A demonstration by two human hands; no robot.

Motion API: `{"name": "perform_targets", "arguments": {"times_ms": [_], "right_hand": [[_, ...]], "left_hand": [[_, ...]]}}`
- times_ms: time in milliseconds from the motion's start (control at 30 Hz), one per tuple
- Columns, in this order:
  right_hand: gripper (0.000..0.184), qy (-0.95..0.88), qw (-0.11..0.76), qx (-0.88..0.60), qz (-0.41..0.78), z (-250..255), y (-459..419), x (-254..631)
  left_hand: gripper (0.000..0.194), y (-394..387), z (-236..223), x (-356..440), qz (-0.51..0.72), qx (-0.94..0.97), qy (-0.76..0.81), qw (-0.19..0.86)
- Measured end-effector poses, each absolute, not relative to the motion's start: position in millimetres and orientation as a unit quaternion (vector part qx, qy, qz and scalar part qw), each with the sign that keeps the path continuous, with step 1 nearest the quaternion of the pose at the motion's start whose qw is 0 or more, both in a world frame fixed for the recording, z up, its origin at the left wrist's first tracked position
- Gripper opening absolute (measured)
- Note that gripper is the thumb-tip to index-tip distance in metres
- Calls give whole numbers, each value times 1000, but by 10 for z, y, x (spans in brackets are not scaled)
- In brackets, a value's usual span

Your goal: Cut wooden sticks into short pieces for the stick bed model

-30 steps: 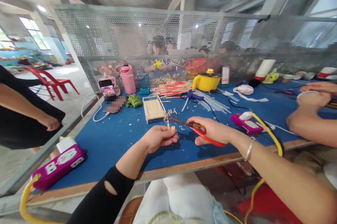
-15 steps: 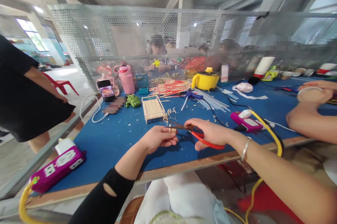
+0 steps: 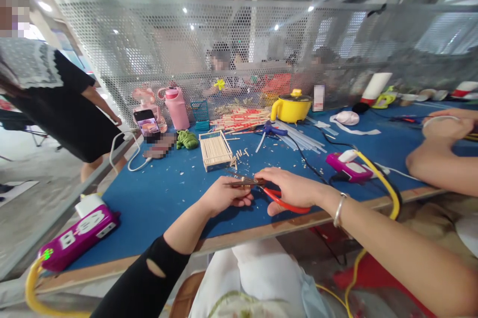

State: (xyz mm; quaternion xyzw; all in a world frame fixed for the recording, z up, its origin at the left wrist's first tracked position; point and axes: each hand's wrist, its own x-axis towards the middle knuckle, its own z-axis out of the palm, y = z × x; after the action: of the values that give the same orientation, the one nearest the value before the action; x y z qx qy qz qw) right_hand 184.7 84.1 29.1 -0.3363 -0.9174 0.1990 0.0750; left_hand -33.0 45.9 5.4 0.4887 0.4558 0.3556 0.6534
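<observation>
My right hand (image 3: pixel 286 191) is closed around the red-handled scissors (image 3: pixel 295 207), whose dark blades point left across the fingertips of my other hand. My left hand (image 3: pixel 226 195) pinches short pale wooden sticks (image 3: pixel 244 180), mostly covered by the blades and fingers. The blades lie against or very near these sticks; actual contact is hard to make out. Just beyond my left hand stands a small rack-like frame built of wooden sticks (image 3: pixel 216 151). Cut stick pieces (image 3: pixel 241 153) lie scattered beside its right side.
Behind are a pile of red-tipped sticks (image 3: pixel 242 119), a yellow pot (image 3: pixel 294 108), a blue glue gun (image 3: pixel 274 130) and clear glue sticks (image 3: pixel 302 137). Purple power strips (image 3: pixel 80 237) sit left and right. A co-worker's arms (image 3: pixel 440 148) rest at right; another person (image 3: pixel 63 103) stands at left.
The scissors and my right hand have shifted slightly left, the blades now further over the sticks in my left hand. The standing person at left has moved to the right.
</observation>
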Motion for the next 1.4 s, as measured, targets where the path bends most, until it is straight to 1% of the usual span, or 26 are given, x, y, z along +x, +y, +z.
{"name": "perform_targets", "arguments": {"times_ms": [133, 267, 433, 567, 600, 633, 700, 767, 833, 900, 967, 1000, 1133, 1300, 1400], "right_hand": [[83, -924, 65, -335, 175, 313, 817, 1857], [74, -924, 75, -329, 180, 348, 773, 1804], [52, -910, 87, -354, 196, 327, 693, 1732], [21, -913, 96, -366, 154, 256, 653, 1721], [17, -917, 98, -361, 140, 235, 653, 1722], [19, -919, 104, -358, 127, 215, 658, 1724], [34, -911, 133, -377, 104, 175, 670, 1729], [47, -879, 176, -434, 87, 148, 677, 1731], [50, -846, 200, -490, 74, 142, 669, 1727], [41, -846, 182, -497, 69, 162, 648, 1714], [32, -870, 155, -465, 57, 200, 626, 1696], [30, -881, 147, -447, 46, 219, 620, 1686], [31, -902, 141, -409, -6, 251, 626, 1657], [14, -903, 118, -413, 28, 172, 654, 1663], [14, -893, 100, -436, 51, 139, 656, 1678]], "left_hand": [[26, 455, 44, -307, 350, 489, 450, 660], [25, 464, 9, -295, 371, 483, 449, 654], [23, 486, -51, -294, 372, 481, 443, 659], [18, 488, -70, -286, 372, 481, 448, 655], [17, 486, -70, -284, 373, 482, 449, 654], [17, 485, -69, -282, 373, 485, 448, 652], [15, 485, -69, -279, 376, 496, 446, 643], [14, 491, -70, -274, 387, 509, 445, 627], [13, 498, -73, -266, 402, 516, 449, 609], [12, 501, -76, -254, 410, 519, 453, 597], [8, 498, -82, -241, 405, 531, 459, 585], [5, 496, -87, -234, 398, 540, 463, 579], [12, 489, -125, -219, 381, 571, 469, 556], [10, 477, -153, -214, 398, 578, 458, 546], [7, 470, -136, -209, 395, 571, 457, 556]]}}
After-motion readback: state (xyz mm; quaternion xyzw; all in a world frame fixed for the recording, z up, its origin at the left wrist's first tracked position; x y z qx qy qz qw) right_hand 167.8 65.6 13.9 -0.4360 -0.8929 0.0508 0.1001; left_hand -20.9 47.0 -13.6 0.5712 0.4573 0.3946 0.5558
